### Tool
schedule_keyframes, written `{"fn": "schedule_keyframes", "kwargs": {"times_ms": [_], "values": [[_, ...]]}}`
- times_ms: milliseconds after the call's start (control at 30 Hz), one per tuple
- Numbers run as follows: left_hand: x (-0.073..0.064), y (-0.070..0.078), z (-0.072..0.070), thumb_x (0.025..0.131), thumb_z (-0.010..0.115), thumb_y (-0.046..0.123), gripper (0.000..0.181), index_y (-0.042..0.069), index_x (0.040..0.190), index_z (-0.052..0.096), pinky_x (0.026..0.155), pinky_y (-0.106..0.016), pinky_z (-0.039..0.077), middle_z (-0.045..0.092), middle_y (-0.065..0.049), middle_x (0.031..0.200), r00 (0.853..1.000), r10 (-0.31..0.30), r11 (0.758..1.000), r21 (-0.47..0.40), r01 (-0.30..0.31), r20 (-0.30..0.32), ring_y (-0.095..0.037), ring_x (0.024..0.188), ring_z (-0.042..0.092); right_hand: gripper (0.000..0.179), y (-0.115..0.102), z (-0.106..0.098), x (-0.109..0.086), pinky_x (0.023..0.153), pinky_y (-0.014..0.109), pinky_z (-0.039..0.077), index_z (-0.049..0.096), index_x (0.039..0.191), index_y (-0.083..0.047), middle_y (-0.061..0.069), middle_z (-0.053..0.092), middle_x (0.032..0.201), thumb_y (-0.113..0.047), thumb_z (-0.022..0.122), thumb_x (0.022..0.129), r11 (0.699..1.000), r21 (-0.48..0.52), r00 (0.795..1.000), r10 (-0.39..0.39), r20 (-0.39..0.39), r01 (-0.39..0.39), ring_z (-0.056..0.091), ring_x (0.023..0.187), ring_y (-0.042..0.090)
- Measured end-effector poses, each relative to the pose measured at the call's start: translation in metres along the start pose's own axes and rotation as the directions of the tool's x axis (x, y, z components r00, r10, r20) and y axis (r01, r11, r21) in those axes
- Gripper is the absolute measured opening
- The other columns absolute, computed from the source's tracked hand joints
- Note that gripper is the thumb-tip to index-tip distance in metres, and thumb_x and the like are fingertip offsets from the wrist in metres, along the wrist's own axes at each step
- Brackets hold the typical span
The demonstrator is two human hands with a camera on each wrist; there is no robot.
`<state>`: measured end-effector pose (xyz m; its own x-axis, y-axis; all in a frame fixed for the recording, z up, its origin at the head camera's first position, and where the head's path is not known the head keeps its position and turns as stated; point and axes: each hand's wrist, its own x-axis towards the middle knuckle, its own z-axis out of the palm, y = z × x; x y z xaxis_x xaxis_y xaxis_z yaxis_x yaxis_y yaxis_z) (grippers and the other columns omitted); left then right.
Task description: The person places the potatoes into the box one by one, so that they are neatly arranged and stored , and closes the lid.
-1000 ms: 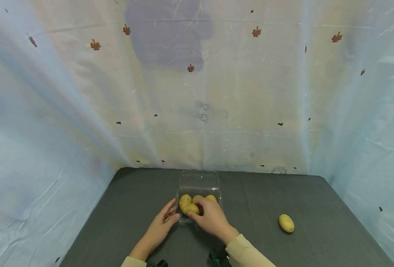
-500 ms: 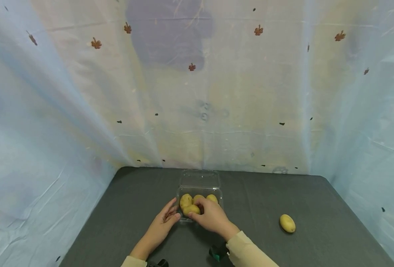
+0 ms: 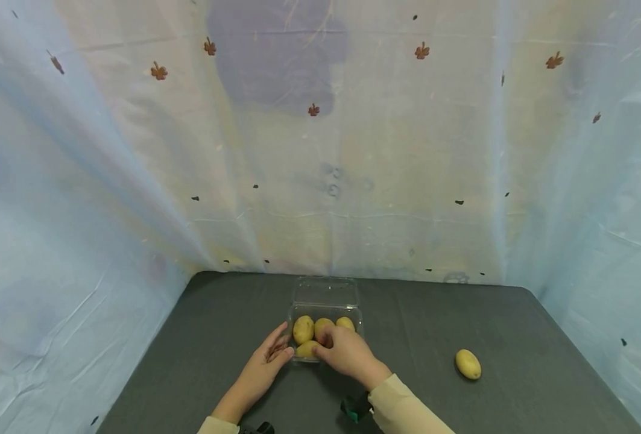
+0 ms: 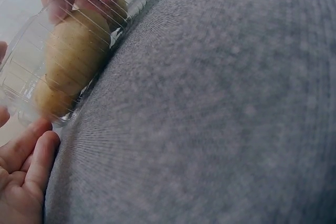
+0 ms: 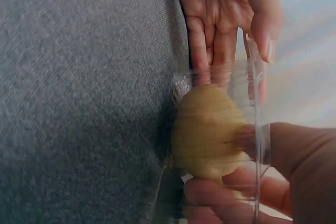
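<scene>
A clear plastic clamshell box point(image 3: 361, 319) stands on the table with its lid point(image 3: 325, 292) raised at the back. Several yellow potatoes lie inside, among them a left one point(image 3: 303, 330) and one at the right point(image 3: 345, 322). Along the front wall lies another potato point(image 5: 207, 129), on its side. My right hand point(image 3: 350, 354) reaches into the box with thumb and curled fingers at that front potato's right end. My left hand point(image 3: 259, 371) is beside the box's left wall, its extended fingers point(image 4: 39, 156) touching the plastic near the front left corner.
One loose potato point(image 3: 468, 364) rests on the dark grey table point(image 3: 407, 398), right of the box. A pale printed curtain point(image 3: 385, 150) hangs behind the table and along both sides.
My right hand has lowered the front potato, which now lies flatter against the box's front wall. The thumb has shifted slightly right. My left hand stays at the box's side.
</scene>
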<state>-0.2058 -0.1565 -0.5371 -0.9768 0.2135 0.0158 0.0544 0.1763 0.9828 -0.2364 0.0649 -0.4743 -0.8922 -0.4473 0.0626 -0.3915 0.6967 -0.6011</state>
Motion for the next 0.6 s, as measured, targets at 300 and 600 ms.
{"fn": "schedule_keyframes", "kwargs": {"times_ms": [300, 600], "values": [[-0.0004, 0.0015, 0.0000, 0.099, 0.055, 0.037, 0.063, 0.027, 0.154, 0.025, 0.106, -0.044, 0.038, 0.037, -0.017, 0.149, 1.000, 0.001, 1.000, 0.018, -0.001, 0.004, -0.030, 0.136, 0.038, 0.015, -0.0004, 0.0033, -0.0014, 0.058, 0.028, 0.049, 0.068, 0.090, -0.018, -0.012, 0.063, 0.079, -0.033, 0.071, 0.089, 0.997, 0.081, 0.999, 0.021, -0.030, -0.018, 0.058, 0.067, 0.004], [-0.0002, -0.0001, 0.0005, 0.099, 0.056, 0.037, 0.064, 0.026, 0.154, 0.025, 0.103, -0.041, 0.042, 0.038, -0.018, 0.149, 1.000, 0.009, 1.000, 0.024, -0.009, -0.011, -0.031, 0.134, 0.040, 0.024, 0.0020, -0.0026, -0.0072, 0.062, 0.027, 0.052, 0.069, 0.103, -0.016, -0.013, 0.065, 0.086, -0.036, 0.068, 0.091, 0.993, 0.118, 1.000, 0.015, -0.026, -0.012, 0.060, 0.074, 0.004]]}}
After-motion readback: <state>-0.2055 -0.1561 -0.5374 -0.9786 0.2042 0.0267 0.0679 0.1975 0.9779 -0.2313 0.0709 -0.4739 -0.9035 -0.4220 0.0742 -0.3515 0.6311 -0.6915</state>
